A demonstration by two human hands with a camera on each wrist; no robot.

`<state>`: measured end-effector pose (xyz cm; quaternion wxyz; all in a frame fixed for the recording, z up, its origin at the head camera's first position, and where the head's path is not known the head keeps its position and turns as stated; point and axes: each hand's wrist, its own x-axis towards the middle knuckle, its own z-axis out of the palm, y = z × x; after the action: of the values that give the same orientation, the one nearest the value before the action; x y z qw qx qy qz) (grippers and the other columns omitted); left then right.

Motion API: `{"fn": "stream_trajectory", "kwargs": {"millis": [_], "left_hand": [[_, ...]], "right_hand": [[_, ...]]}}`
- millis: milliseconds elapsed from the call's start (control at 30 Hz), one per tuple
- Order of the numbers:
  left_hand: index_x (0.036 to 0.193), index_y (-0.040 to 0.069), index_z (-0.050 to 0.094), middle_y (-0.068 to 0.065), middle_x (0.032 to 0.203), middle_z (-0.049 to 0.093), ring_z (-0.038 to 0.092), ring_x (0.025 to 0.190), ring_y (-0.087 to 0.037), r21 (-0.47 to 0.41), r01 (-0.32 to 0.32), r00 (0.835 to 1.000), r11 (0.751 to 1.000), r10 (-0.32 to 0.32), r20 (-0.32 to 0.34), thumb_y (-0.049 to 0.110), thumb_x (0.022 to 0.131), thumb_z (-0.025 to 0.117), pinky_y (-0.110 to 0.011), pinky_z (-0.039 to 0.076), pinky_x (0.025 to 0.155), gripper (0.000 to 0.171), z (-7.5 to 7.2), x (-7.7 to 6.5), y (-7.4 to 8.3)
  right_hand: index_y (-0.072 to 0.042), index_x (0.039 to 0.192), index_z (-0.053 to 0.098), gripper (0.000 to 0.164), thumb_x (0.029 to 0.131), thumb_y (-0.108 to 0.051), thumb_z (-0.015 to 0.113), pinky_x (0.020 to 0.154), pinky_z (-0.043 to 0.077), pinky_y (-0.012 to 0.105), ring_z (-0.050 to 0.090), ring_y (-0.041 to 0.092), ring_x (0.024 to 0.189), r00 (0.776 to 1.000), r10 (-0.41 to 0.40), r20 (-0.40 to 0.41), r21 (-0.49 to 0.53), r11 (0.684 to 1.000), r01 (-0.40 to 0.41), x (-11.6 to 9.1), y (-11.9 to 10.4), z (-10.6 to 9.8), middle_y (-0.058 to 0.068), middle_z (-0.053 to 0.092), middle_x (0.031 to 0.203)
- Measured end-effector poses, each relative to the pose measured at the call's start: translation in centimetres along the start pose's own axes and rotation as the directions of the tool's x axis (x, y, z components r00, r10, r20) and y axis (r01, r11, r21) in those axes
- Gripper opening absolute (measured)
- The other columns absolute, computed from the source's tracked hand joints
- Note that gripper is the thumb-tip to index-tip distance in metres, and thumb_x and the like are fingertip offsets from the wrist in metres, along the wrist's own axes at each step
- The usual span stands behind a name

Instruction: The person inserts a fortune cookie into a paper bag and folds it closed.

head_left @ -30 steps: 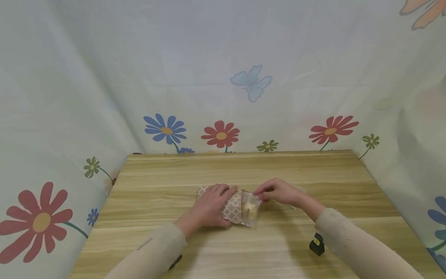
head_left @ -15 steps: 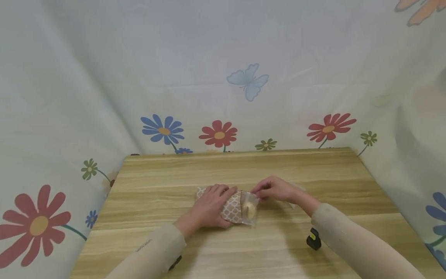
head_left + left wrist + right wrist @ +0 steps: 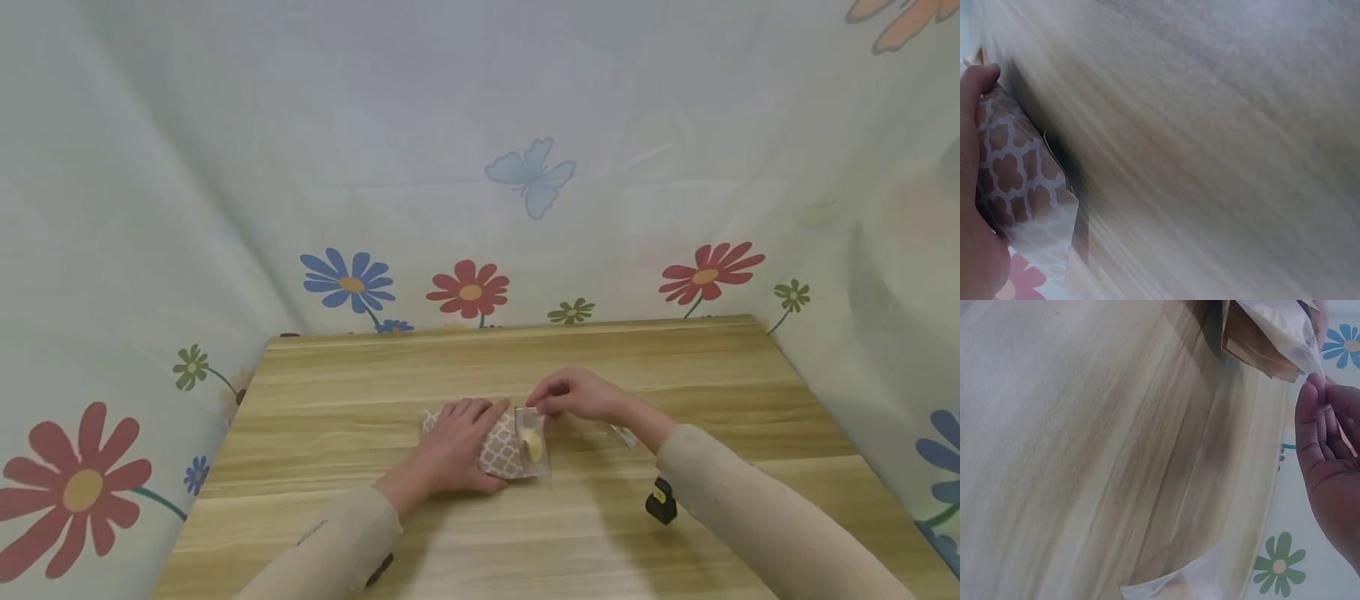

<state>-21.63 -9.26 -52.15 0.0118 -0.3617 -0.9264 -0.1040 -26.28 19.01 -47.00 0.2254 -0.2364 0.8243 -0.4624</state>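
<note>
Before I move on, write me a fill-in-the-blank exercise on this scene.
The left hand grips a bag patterned in brown and ____.
The right hand pinches a clear packet whose contents look pale ____.
Other clear plastic lies near the ____ forearm.
The butterfly on the backdrop is ____.
Answers: white; yellow; right; blue

This looks like a small curtained booth: pale, creased sheeting [image 3: 420,100] printed with red, blue and green daisies [image 3: 469,292] and a light-blue butterfly [image 3: 534,177] encloses a wood-grain table [image 3: 375,371] on three sides. The surrounding building cannot be told.
</note>
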Motion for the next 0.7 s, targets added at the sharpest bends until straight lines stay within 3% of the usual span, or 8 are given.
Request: {"fn": "stream_trajectory", "kwargs": {"millis": [133, 400, 600, 700], "left_hand": [[0.167, 0.018, 0.032, -0.007, 0.149, 0.053, 0.05, 0.137, -0.025, 0.002, -0.004, 1.0, 1.0, 0.004, -0.026, 0.07, 0.074, 0.084, -0.049, 0.039, 0.119, 0.119, 0.1, 0.0, 0.1], [0.165, 0.017, 0.035, -0.007, 0.146, 0.055, 0.052, 0.135, -0.027, -0.004, -0.011, 0.998, 1.0, 0.011, -0.069, 0.068, 0.074, 0.085, -0.051, 0.041, 0.118, 0.116, 0.1, 0.0, 0.3], [0.165, 0.018, 0.035, -0.006, 0.146, 0.054, 0.052, 0.134, -0.026, -0.026, 0.012, 0.997, 1.0, -0.014, -0.07, 0.068, 0.075, 0.084, -0.051, 0.04, 0.119, 0.114, 0.2, 0.0, 0.5], [0.165, 0.018, 0.036, -0.006, 0.144, 0.054, 0.052, 0.133, -0.027, -0.032, 0.012, 0.996, 0.999, -0.015, -0.083, 0.068, 0.075, 0.084, -0.051, 0.041, 0.118, 0.113, 0.1, 0.1, 0.6]], "right_hand": [[0.0, 0.116, 0.077, 0.018, 0.102, -0.008, 0.07, 0.087, 0.062, 0.041, 0.072, 0.018, 0.088, 0.999, 0.008, -0.042, 0.051, 0.999, -0.006, 0.1, -0.1, 0.4, 0.007, 0.078, 0.099], [0.004, 0.118, 0.073, 0.019, 0.102, -0.006, 0.07, 0.084, 0.063, 0.036, 0.074, 0.023, 0.091, 0.987, 0.024, -0.162, 0.094, 0.996, -0.009, 0.3, 0.5, 1.4, 0.009, 0.077, 0.1], [0.001, 0.117, 0.074, 0.017, 0.102, -0.008, 0.07, 0.086, 0.063, 0.039, 0.074, 0.034, 0.095, 0.98, 0.036, -0.197, 0.108, 0.994, -0.015, 0.5, 0.2, 1.9, 0.008, 0.076, 0.098], [0.002, 0.116, 0.074, 0.017, 0.102, -0.008, 0.071, 0.086, 0.064, 0.041, 0.075, 0.033, 0.094, 0.977, 0.023, -0.211, 0.115, 0.993, 0.001, 0.4, -0.2, 2.1, 0.01, 0.076, 0.098]]}}
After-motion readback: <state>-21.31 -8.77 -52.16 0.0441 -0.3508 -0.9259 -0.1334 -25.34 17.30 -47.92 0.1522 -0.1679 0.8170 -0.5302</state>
